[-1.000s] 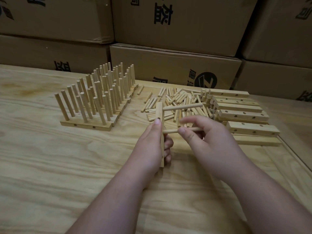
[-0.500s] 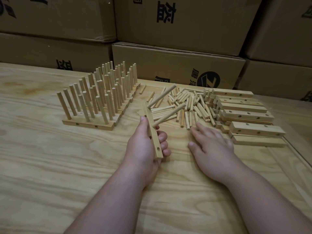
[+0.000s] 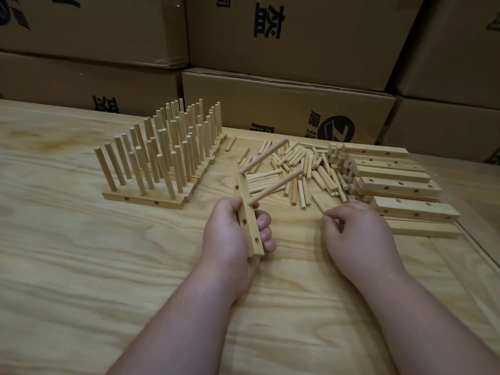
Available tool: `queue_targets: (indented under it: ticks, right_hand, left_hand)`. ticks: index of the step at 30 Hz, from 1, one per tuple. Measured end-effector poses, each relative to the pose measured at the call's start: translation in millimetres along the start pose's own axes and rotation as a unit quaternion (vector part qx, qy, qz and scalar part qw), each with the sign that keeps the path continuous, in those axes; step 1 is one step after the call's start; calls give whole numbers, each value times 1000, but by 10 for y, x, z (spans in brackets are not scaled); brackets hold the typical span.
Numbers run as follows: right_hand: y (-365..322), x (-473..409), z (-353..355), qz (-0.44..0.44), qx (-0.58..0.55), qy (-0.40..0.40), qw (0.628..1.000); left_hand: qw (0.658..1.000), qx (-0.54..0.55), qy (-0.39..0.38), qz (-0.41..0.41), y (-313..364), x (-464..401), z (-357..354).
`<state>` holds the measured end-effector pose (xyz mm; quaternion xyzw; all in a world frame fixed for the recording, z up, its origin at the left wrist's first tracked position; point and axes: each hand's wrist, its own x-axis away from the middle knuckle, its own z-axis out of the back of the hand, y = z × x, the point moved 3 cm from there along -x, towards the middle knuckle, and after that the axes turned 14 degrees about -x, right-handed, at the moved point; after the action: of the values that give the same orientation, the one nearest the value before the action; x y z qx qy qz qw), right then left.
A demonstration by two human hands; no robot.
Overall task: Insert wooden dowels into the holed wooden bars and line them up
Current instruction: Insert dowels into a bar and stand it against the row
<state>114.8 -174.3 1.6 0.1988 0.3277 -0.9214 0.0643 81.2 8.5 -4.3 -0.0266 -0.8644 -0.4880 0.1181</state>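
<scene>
Holed bar point(image 3: 247, 212) gripped in left hand point(image 3: 232, 234), right hand point(image 3: 354, 234) contents hidden

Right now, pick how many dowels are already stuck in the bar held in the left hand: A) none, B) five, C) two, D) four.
C: the bar gripped by the left hand carries two dowels, one near its far end and one lower down, both jutting up to the right; the holes nearer the person show empty.

Two hands point(image 3: 232, 234); one held bar point(image 3: 247, 212), two dowels point(image 3: 276, 186) inserted; seven cardboard boxes point(image 3: 286, 109).
</scene>
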Motion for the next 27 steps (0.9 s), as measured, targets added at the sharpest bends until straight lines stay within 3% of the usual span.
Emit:
queue_targets:
  ticks: [2, 5, 9, 13, 17, 19, 27]
  right_hand:
    - [19, -13, 28, -21, 0, 26, 999]
    - [82, -14, -4, -67, 27, -8, 997]
    - [83, -6, 12, -71, 23, 16, 997]
    - [-62, 33, 58, -1, -78, 36, 996]
    - [-313, 227, 20, 113, -229, -85, 963]
    - [-404, 303, -1, 146, -264, -108, 947]
    - [-465, 292, 17, 200, -224, -121, 946]
  left_hand:
    - [1000, -14, -3, -5, -1, 8, -4]
    - [999, -50, -4, -17, -19, 13, -5]
    - [996, -80, 1, -32, -39, -3, -9]
    - [996, -74, 28, -40, -26, -12, 11]
    - [997, -49, 46, -48, -12, -12, 23]
    - [996, -62, 51, -50, -15, -14, 35]
    - [995, -71, 38, -50, -13, -17, 42]
